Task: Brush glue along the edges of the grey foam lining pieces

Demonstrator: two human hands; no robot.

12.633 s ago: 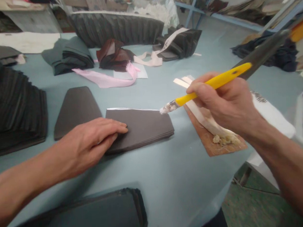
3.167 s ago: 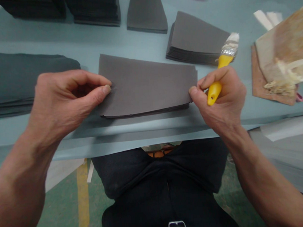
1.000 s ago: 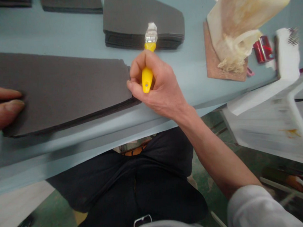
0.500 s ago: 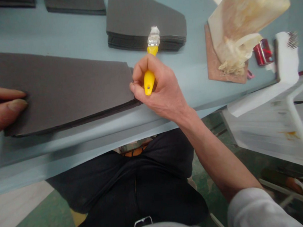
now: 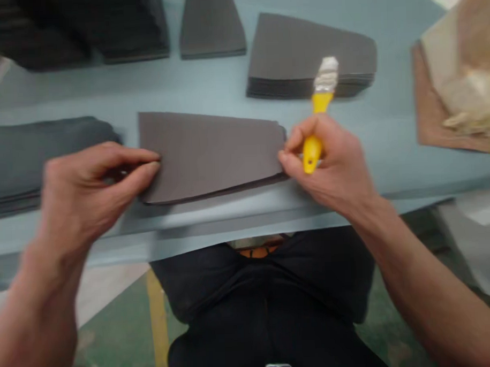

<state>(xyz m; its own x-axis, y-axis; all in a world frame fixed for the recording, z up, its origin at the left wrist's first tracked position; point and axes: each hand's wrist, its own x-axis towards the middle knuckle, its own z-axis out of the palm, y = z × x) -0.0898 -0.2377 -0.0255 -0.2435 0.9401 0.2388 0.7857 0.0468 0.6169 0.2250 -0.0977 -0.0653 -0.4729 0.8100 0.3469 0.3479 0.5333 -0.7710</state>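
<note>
Grey sheet stack (image 5: 212, 152) lies mid-frame at the table (image 5: 209, 91) front edge; left hand (image 5: 88, 189) pinches its left end, right hand (image 5: 333, 164) nips its right end while gripping a yellow-handled brush (image 5: 320, 95); judged step: squaring the stack, and brushing calls for flush edges first.

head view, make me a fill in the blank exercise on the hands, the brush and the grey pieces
The right hand holds a brush with a ____ handle.
The left hand pinches the ____ end of the grey stack near the edge of the table.
The brown board lies to the ____ of the right hand.
Missing words: yellow; left; right.
</note>
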